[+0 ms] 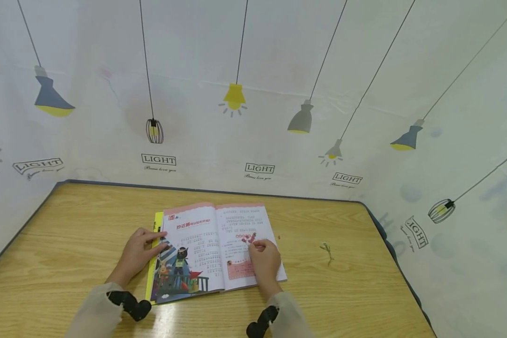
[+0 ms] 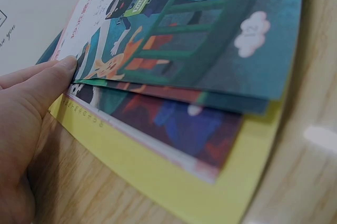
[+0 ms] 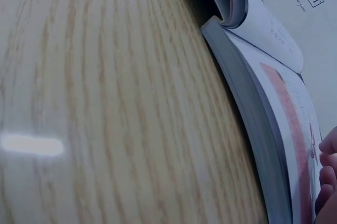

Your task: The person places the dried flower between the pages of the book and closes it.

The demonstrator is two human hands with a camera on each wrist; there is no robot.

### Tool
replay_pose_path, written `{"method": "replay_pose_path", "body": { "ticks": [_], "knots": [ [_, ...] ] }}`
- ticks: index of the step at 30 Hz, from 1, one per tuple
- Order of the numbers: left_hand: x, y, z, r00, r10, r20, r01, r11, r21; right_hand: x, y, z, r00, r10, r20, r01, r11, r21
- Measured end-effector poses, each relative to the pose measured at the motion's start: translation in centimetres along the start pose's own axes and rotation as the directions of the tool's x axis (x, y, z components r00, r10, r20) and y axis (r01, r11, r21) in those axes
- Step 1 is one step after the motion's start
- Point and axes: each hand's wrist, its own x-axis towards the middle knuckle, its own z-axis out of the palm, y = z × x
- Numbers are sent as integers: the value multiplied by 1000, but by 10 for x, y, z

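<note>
An open magazine-like book [image 1: 213, 277] lies on the wooden table, with a cartoon cat on its left page. My left hand [image 1: 137, 253] rests at the book's left edge, fingers stretched onto the page. In the left wrist view, the thumb [image 2: 66, 65] presses the edge of the page, with layered pages and a yellow sheet [image 2: 126, 166] beneath. Over the right page, my right hand [image 1: 265, 263] has curled fingers and seems to pinch the end of a small red flower sprig [image 1: 246, 238]. Those fingers partly hide it.
A small stemmed plant with a pale flower head [image 1: 326, 249] lies on the table [image 1: 363, 286] right of the book. A tiny red bit [image 1: 279, 237] sits just beyond the right page. A light-patterned curtain [image 1: 194, 94] surrounds the table's back and sides.
</note>
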Motion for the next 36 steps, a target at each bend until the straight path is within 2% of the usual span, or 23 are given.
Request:
{"method": "replay_pose_path", "body": {
  "ticks": [6,10,17,24,36],
  "knots": [
    [0,0,0,1000,20,-1,-20,1000,5,4,-1,-14,997,5,77,-12,996,87],
    [0,0,-1,1000,23,-1,-23,1000,5,12,4,-25,990,-21,141,11,997,71],
    [0,1,-1,999,35,-2,-35,999,6,27,24,-43,961,-61,269,43,996,72],
    [0,1,0,999,49,-7,-49,999,13,38,40,-53,959,-45,279,40,999,23],
    [0,-2,0,999,44,-10,-44,999,11,37,49,-54,960,-65,272,54,997,47]
  ]
}}
